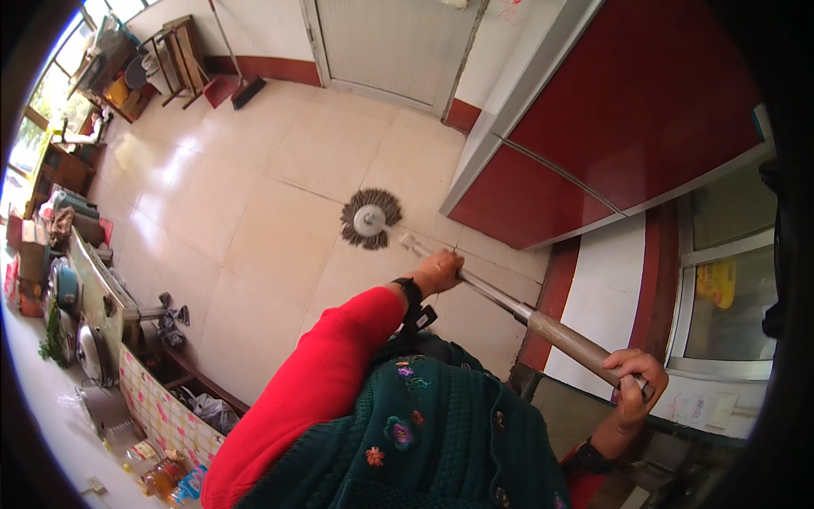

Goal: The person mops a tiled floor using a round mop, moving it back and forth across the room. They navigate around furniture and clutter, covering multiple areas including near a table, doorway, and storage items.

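A spin mop's round head (371, 219) rests on the tiled floor, its grey-brown strands fanned around a white disc. The telescopic metal handle (493, 289) slants from the head towards the lower right. My left hand (440, 270), below a red sleeve and a dark wristband, is closed around the lower part of the handle. My right hand (638, 380) grips the upper end of the brown grip section (569, 342). The joint between head and handle looks slightly blurred.
A red cabinet (559, 184) stands right of the mop, near a closed door (388, 44). Along the left are a patterned table cloth (159, 407), bottles and pots. A broom (248, 93), red dustpan (219, 91) and wooden stool (184, 57) stand by the far wall.
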Demonstrator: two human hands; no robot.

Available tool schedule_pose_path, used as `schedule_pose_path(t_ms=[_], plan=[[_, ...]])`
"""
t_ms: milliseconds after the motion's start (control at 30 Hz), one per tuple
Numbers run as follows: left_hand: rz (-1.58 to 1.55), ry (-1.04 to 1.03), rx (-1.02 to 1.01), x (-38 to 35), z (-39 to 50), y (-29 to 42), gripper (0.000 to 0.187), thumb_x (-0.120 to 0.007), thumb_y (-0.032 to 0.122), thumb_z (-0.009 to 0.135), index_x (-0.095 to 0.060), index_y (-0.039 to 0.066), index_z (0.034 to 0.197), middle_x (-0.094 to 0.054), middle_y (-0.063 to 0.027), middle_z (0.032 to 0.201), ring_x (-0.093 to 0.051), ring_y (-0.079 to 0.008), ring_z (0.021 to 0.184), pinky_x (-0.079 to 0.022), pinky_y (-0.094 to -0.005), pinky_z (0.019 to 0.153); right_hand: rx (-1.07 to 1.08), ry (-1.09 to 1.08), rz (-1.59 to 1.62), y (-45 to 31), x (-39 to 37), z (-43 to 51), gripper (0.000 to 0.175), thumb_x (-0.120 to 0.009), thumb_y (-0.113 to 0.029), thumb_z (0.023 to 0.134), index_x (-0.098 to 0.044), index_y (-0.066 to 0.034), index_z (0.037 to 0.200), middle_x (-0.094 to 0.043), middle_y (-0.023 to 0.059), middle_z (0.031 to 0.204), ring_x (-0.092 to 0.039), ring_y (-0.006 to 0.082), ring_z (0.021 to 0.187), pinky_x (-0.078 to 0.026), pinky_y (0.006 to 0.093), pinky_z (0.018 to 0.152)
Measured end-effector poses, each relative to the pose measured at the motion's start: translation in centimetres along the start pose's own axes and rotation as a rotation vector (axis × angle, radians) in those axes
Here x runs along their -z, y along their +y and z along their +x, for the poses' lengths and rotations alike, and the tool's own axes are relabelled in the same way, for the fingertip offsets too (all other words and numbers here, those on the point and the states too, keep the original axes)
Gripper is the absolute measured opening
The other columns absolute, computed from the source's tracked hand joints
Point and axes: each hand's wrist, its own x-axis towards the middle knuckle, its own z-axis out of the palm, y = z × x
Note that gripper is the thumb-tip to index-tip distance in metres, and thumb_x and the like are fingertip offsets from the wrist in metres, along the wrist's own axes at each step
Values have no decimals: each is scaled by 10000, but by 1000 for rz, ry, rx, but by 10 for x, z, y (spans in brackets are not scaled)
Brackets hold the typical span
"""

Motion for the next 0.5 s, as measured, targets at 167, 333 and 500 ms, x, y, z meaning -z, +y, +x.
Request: schedule_pose_path(t_ms=[167, 333, 500], plan=[[-11, -285, -90, -7, -11, -6, 182, -677, 182, 711, -533, 71, 720, -592, -150, 769, -583, -377, 785, -470, -453, 691, 22, 77, 147, 31, 19, 5, 130, -538, -123, 708, -540, 5, 728, -652, 189, 737, -589, 179, 638, -478, 289, 622], [80, -326, 12, 2, 7, -17, 110, -628, 164, 742, -592, 79, 801, -629, -140, 839, -601, -362, 888, -501, -450, 757, -15, 117, 187, 47, 5, 11, 119, -548, -89, 702, -546, 23, 739, -662, 203, 758, -626, 217, 693, -507, 338, 703], [191, -303, 40, 32, 43, -46, 81, -609, 144, 751, -587, 83, 799, -617, -129, 900, -578, -355, 949, -507, -440, 760, 90, 105, 108, 45, -31, 41, 96, -549, -65, 691, -546, 13, 746, -663, 203, 740, -655, 247, 669, -518, 328, 656]])
